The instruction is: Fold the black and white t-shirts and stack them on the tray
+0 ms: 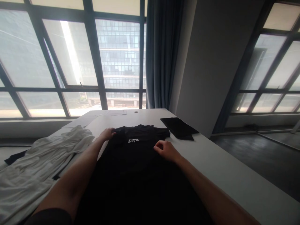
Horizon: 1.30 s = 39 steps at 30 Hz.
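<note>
A black T-shirt (pixel 138 162) with small white lettering on its chest lies spread on the white table, its collar toward the window. My left hand (pixel 108 133) is closed on the sleeve at the shirt's upper left, fingertips partly hidden. On the right side of the chest, below the other sleeve, my right hand (pixel 167 150) is curled with thumb and forefinger together in a pinch at the fabric. The shirt's lower part fades into dark shadow close to my body.
Crumpled white garments (pixel 44 162) are heaped at the left, with dark cloth among them. A folded black item (pixel 180 127) rests on the white table (pixel 229 170) at the right. Papers (pixel 110 113) lie at the far end, before the windows and a blue-grey curtain (pixel 161 56).
</note>
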### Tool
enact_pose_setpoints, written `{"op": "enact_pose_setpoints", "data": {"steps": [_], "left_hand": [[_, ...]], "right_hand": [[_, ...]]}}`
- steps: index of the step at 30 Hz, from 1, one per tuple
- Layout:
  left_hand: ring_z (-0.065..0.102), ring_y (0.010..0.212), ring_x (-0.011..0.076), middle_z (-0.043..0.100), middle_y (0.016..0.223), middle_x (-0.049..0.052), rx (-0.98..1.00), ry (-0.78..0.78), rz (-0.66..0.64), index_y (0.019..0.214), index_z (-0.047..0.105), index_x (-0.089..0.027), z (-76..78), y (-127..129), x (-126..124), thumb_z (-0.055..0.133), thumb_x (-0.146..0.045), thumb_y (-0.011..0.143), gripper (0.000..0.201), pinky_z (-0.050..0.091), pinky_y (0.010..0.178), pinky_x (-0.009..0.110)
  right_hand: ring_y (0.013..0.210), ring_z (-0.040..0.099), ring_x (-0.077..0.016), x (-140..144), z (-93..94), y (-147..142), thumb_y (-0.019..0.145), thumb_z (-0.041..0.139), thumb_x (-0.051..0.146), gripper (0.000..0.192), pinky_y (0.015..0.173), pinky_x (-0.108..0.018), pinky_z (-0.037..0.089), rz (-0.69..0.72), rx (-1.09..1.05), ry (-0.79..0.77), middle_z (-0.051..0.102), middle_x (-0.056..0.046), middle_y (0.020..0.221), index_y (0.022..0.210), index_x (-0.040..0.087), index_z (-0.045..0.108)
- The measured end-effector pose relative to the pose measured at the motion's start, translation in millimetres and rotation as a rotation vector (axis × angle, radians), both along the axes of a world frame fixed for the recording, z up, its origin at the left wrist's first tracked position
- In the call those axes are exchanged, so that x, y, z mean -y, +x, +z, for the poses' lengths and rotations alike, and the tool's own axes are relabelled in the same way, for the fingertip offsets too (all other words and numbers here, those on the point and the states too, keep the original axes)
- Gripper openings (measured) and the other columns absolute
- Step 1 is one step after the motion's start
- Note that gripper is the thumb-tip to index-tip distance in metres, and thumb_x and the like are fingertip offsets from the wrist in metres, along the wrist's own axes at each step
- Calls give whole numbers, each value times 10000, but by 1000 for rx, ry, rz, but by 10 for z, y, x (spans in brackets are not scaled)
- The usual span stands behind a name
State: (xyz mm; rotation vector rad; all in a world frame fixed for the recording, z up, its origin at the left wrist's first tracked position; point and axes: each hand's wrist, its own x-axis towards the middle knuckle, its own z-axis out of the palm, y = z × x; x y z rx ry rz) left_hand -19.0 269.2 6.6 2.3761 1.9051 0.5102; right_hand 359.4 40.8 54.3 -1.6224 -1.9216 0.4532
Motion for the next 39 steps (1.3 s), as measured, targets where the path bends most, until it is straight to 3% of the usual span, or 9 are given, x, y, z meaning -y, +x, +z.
{"op": "enact_pose_setpoints", "data": {"steps": [3, 6, 9, 14, 20, 24, 29, 35, 39], "left_hand": [[622, 1131, 259, 697, 1206, 62, 10, 7, -38, 1225, 672, -247, -42, -58, -133, 564, -383, 876, 391, 478, 963, 330], [601, 1165, 245, 705, 1191, 31, 18, 6, -86, 1204, 689, -294, -96, -56, -246, 543, -388, 882, 366, 464, 984, 324], [612, 1147, 236, 700, 1206, 16, 51, -25, -186, 1210, 684, -327, -117, 10, -331, 556, -416, 865, 379, 464, 981, 325], [639, 1080, 236, 722, 1155, 8, 65, -60, -321, 1126, 722, -314, -15, 137, -452, 628, -396, 792, 357, 468, 953, 320], [669, 795, 229, 743, 844, 50, 165, -68, -272, 864, 747, -197, 157, 129, -615, 567, -449, 801, 316, 513, 750, 318], [659, 785, 221, 739, 860, 59, 269, 13, -210, 863, 717, -176, 208, 112, -704, 537, -478, 814, 355, 517, 744, 324], [655, 817, 220, 739, 880, 62, 254, 94, -213, 868, 707, -187, 171, 250, -715, 517, -494, 837, 363, 511, 775, 332], [658, 795, 224, 731, 858, 58, 138, 69, -245, 894, 712, -197, 62, 469, -622, 550, -454, 842, 308, 504, 738, 328], [664, 843, 230, 738, 891, 59, 167, 102, -268, 912, 708, -200, 97, 572, -581, 521, -441, 878, 307, 507, 778, 335]], "right_hand": [[761, 657, -157, -277, 107, -499, 843, 637, 318, 180, 666, -229, 435, 147, 38, -62, 731, -39, 835, 871, 177, 744], [798, 671, -173, -634, 115, -966, 853, 647, 367, 224, 665, -226, 444, 201, 74, -139, 741, -46, 867, 893, 179, 762], [839, 676, -190, -951, 11, -1330, 834, 676, 442, 284, 687, -235, 456, 186, 105, -180, 742, -58, 917, 933, 193, 769], [943, 655, -219, -1240, -255, -1674, 811, 686, 505, 347, 747, -271, 463, 113, 125, -90, 684, -87, 1095, 957, 198, 761], [891, 635, -172, -1308, -476, -1765, 840, 662, 361, 189, 800, -277, 447, 82, -40, 23, 667, -44, 982, 786, 195, 735], [906, 618, -165, -1297, -481, -1690, 835, 644, 320, 171, 875, -294, 418, 6, -158, 101, 665, -27, 926, 741, 190, 702], [964, 598, -203, -1344, -420, -1518, 804, 623, 302, 176, 923, -344, 374, -105, -45, 109, 673, -50, 924, 703, 177, 695], [980, 591, -235, -1364, -421, -1461, 786, 593, 319, 212, 907, -359, 374, -90, 138, 34, 692, -90, 958, 710, 174, 728], [979, 601, -245, -1364, -428, -1471, 822, 548, 333, 270, 908, -367, 377, -95, 152, 53, 700, -106, 974, 720, 174, 741]]}}
